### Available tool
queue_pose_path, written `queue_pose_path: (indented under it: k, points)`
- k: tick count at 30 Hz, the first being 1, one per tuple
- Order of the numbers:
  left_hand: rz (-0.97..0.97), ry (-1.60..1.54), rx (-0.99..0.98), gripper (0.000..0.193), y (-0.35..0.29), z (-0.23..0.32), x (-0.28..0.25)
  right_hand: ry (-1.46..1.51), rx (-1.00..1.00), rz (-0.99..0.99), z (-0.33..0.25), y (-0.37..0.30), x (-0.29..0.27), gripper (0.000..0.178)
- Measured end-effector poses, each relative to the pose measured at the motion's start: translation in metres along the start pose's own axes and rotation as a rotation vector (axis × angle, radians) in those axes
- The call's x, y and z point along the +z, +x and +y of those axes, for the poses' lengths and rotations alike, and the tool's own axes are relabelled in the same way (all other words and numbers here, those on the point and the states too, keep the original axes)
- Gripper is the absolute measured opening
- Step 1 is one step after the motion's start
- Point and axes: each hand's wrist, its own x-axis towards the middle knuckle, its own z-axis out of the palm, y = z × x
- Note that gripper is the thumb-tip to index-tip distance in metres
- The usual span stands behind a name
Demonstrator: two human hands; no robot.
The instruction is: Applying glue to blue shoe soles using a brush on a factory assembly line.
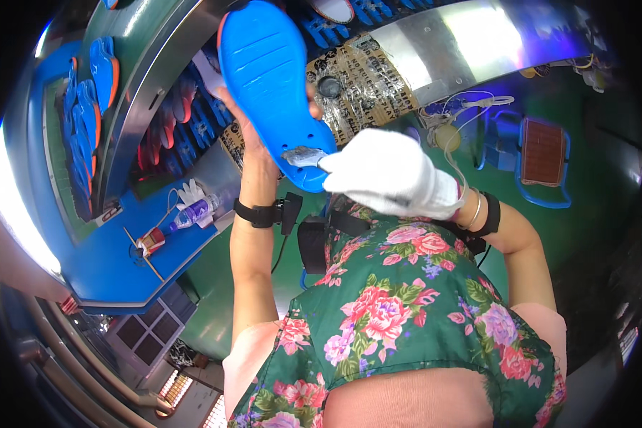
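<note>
Well, from the head view, I see the left hand (251,135) wrapped around a blue insole (264,71) from behind, its grip closed to the sole's width: some fingertips show over the right edge, while the rest of the hand shows at the left. The insole is held up in front of the body, broad end away and heel end toward me. The right hand (389,171), in a white knitted glove, has its fingers drawn together on a thin grey metal tool (304,156) (the glove hides most of how it is held), and the tool's flat end lies over the heel, near some small dark holes.

As for containers, a clear bottle (196,211) with a purple label lies on its side on the blue worktop (121,274) to the left; I cannot tell what is inside. White gloves (190,191) lie just beside it, with a small red-and-pale item (151,241) near its cap. Farther left, more blue insoles (85,118) with orange edges stand clustered along the green machine.
</note>
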Motion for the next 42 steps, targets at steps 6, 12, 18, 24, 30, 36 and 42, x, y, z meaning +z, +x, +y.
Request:
queue_pose_path:
  k: [6, 12, 18, 24, 30, 36, 42]
  points:
    - [-0.090, -0.041, -0.186, 0.127, 0.005, 0.003, -0.002, 0.225, 0.015, -0.090, -0.009, -0.008, 0.008, 0.025]
    - [-0.049, -0.014, -0.323, 0.125, 0.006, 0.004, -0.008, 0.243, 0.072, -0.027, 0.004, -0.006, 0.000, 0.020]
    - [-0.048, 0.039, -0.408, 0.119, 0.013, 0.007, -0.012, 0.499, 0.150, -0.147, 0.009, 0.005, -0.008, 0.019]
    - [0.065, 0.058, -0.368, 0.116, 0.010, 0.003, -0.015, 0.701, 0.500, -0.142, 0.005, 0.002, -0.010, 0.013]
    - [0.063, -0.369, -0.134, 0.087, -0.018, -0.042, -0.030, 0.749, 0.882, 0.232, 0.008, 0.028, -0.036, 0.019]
    - [0.345, -0.101, 0.013, 0.057, -0.021, -0.068, -0.001, 0.368, 0.494, 0.175, 0.033, 0.022, -0.037, 0.018]
    - [0.281, 0.335, -0.207, 0.066, -0.047, -0.058, -0.024, 0.383, 0.525, 0.141, 0.011, 0.013, -0.044, 0.014]
